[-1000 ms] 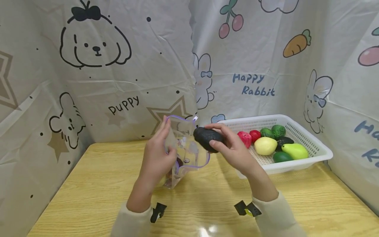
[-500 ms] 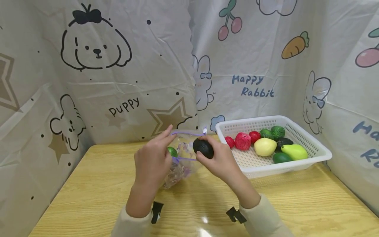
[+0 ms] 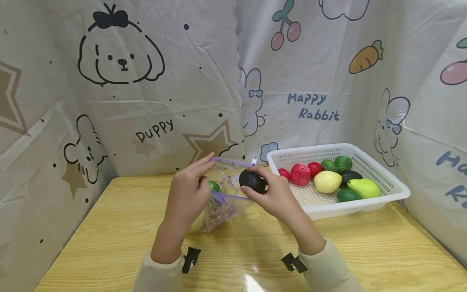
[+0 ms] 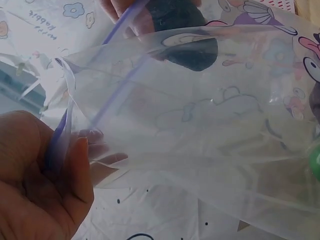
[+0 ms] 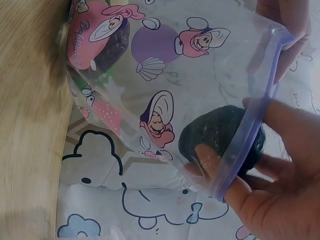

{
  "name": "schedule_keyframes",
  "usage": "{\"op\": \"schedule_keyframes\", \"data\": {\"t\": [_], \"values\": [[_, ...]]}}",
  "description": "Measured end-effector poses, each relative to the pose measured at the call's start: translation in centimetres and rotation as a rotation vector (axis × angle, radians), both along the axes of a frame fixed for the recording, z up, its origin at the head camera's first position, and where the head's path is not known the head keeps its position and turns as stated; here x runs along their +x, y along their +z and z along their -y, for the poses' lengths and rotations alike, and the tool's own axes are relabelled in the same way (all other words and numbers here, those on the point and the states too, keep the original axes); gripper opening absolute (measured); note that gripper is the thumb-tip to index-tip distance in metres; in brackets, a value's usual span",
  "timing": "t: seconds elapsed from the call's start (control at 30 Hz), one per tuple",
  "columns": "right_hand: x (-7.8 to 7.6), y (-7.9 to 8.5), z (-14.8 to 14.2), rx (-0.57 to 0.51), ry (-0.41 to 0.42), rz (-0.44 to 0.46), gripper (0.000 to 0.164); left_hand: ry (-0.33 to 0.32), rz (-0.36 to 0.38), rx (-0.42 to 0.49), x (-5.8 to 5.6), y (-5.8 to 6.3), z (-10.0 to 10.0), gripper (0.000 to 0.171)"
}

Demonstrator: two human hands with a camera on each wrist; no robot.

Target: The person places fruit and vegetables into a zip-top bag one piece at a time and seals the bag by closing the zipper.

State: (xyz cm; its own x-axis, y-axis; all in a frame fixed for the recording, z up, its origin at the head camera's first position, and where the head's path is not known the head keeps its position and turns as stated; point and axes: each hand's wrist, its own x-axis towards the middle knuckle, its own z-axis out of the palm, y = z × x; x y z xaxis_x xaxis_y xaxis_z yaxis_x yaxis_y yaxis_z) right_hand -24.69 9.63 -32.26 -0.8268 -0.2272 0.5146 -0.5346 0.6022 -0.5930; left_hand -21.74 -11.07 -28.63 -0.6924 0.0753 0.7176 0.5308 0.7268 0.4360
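While pinching a dark avocado between the thumb and fingers of the right hand, reaches in slantwise from the near right, with the wrist bent inward and the back of the hand uppermost. Curls the index finger over the top of the avocado and presses the thumb against its near side. Holds it above the desk, towards the back edge, at the mouth of a clear zip bag and partly past its purple rim.

On the other side, pinches that rim between the thumb and fingers of the left hand, with the index finger stretched up and rightward.

Inside the bag, shows a green fruit and a dark lump too blurred to name.

Flanked on the right, along the desk's back edge, by a white basket, loaded with red fruits by its left edge, a yellow fruit near the middle and a green pear near the front right corner. Dressed in pale sleeves and backed by a printed curtain.
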Motion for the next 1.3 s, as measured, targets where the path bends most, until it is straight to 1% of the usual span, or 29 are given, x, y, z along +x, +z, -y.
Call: {"op": "schedule_keyframes", "data": {"t": [0.13,0.23,0.33,0.5,0.67,0.8,1.0,1.1,1.2,1.3], "values": [[-0.1,-0.2,0.1,-0.065,-0.008,0.03,0.046,-0.018,-0.003,0.014,0.1,0.1,0.0,0.043],[-0.1,-0.3,0.1,-0.12,0.022,0.05,0.044,-0.038,0.0,0.028,0.1,0.0,0.1,0.043],[0.0,-0.3,0.0,-0.114,0.034,0.041,0.04,-0.052,0.014,0.034,0.1,0.0,0.2,0.044],[0.0,-0.1,-0.2,-0.036,0.032,-0.01,0.035,-0.069,0.03,0.044,0.0,0.0,0.4,0.045],[0.1,0.3,-0.4,0.078,0.024,-0.087,0.033,-0.054,0.051,0.048,0.0,0.1,0.5,0.045],[0.1,0.6,-0.7,0.117,0.03,-0.121,0.029,-0.056,0.056,0.05,-0.1,-0.1,0.6,0.046],[-0.1,0.8,-1.4,0.134,0.024,-0.14,0.026,-0.078,0.077,0.056,-0.2,-0.4,0.4,0.045],[0.0,0.9,-1.6,0.147,0.023,-0.14,0.026,-0.086,0.092,0.077,-0.2,-0.5,0.3,0.045],[0.0,1.1,-1.8,0.163,0.028,-0.116,0.027,-0.1,0.1,0.102,-0.2,-0.6,0.2,0.044],[-0.1,1.3,-2.2,0.187,0.009,-0.077,0.026,-0.122,0.12,0.123,-0.2,-0.7,0.1,0.048]]}}
